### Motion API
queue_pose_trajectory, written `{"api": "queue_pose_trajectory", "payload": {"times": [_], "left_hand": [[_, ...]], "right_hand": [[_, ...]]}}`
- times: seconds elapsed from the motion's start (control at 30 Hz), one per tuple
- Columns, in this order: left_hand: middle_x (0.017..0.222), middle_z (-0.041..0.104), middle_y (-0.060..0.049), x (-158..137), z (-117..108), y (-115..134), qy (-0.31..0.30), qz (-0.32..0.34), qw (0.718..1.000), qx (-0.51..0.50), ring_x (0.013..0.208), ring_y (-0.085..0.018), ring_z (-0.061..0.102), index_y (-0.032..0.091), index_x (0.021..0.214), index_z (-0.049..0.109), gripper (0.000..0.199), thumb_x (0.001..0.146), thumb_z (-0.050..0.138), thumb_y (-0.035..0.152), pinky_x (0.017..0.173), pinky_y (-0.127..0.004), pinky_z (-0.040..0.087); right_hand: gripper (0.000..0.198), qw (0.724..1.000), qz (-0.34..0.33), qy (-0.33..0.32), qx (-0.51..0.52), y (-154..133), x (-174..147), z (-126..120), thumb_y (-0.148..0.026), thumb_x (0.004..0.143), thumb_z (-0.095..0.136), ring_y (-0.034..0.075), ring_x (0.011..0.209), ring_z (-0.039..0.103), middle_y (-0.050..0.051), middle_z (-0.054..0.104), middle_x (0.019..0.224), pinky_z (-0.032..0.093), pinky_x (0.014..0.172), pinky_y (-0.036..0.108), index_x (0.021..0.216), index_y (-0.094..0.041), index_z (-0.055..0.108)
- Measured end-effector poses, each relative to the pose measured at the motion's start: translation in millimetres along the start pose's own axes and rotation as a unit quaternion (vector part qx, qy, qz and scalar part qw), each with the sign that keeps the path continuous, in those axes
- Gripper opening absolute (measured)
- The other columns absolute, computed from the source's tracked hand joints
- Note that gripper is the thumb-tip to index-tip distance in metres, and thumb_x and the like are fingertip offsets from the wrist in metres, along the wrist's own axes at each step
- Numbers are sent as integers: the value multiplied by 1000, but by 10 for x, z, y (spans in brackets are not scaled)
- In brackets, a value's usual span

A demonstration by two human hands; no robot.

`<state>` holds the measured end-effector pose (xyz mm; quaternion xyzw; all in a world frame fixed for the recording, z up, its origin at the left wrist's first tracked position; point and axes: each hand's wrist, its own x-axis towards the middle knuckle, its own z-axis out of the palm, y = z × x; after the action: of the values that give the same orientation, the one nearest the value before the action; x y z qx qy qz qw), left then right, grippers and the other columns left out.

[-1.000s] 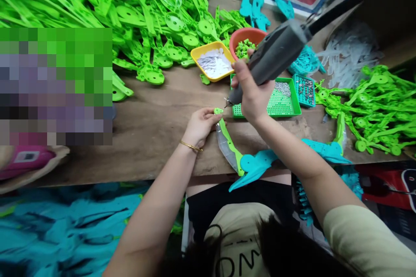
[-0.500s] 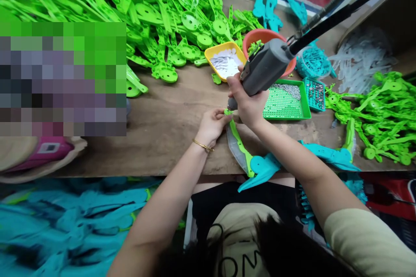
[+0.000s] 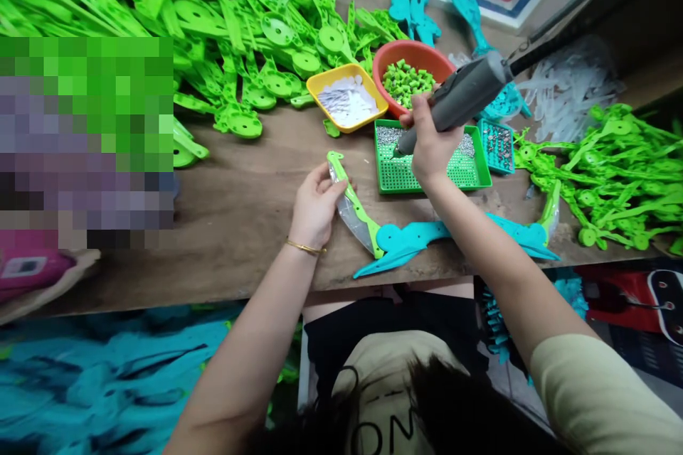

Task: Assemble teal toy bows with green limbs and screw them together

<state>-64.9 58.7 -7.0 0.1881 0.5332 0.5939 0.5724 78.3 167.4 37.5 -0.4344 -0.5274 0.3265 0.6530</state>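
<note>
My left hand (image 3: 316,205) grips a curved lime-green plastic piece with a clear strip (image 3: 353,217) near its upper end. That piece joins a long turquoise plastic part (image 3: 410,238), which lies along the table's front edge and passes beneath my right forearm. My right hand (image 3: 435,146) is wrapped round a grey electric screwdriver (image 3: 462,99). Its tip points down over the green perforated tray (image 3: 435,188), which holds small silver screws. Whether the tip touches a screw I cannot tell.
Behind the tray stand a yellow dish (image 3: 320,103) of thin pins and white discs and an orange bowl (image 3: 387,50) of small green pieces. A teal screw box (image 3: 496,149) adjoins it. Lime-green parts (image 3: 235,21) heap up at back left, more (image 3: 629,170) at right.
My right hand has drawn the screwdriver away from the green piece's end to over the screw tray. My left hand has shifted the piece slightly, and the turquoise part now rests further onto the table.
</note>
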Motion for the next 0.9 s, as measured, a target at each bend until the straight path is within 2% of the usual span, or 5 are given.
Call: {"api": "queue_pose_trajectory", "payload": {"times": [0.2,0.37,0.53,0.73,0.9], "left_hand": [[78,70,-5,-308,-50,-83,5,-21,1000,18,75,-19,70,13,107,57,50,63,77,29,72,-30,57],[87,72,-3,-550,-27,-180,-52,-40,998,11,82,-21,71,24,136,35,94,56,85,25,76,-35,59],[85,72,-5,-555,-19,-235,-27,-42,999,3,81,-21,72,20,122,41,80,56,86,28,75,-35,60],[84,72,-3,-535,-17,-306,-15,-23,1000,7,77,-21,72,20,118,43,77,55,86,30,74,-36,59],[80,72,0,-548,8,-299,-23,-9,1000,-1,71,-16,70,19,115,45,73,55,86,30,72,-30,57]], "right_hand": [[31,997,67,-32,-24,137,-57,33,-46,90,54,17,84,70,4,63,106,60,76,37,112,-25,57],[29,997,70,-32,-23,130,-79,38,-46,89,55,16,77,68,3,63,99,60,76,38,110,-25,55],[26,999,36,-26,-31,126,-27,45,-47,88,57,13,69,65,1,65,92,59,74,33,104,-26,56],[30,999,18,-29,-7,-313,-196,-3,-53,88,54,10,62,63,-1,64,83,58,67,28,101,-27,60],[32,991,50,-122,18,-646,-687,36,-56,81,62,11,59,60,0,64,80,58,64,31,83,-25,63]]}}
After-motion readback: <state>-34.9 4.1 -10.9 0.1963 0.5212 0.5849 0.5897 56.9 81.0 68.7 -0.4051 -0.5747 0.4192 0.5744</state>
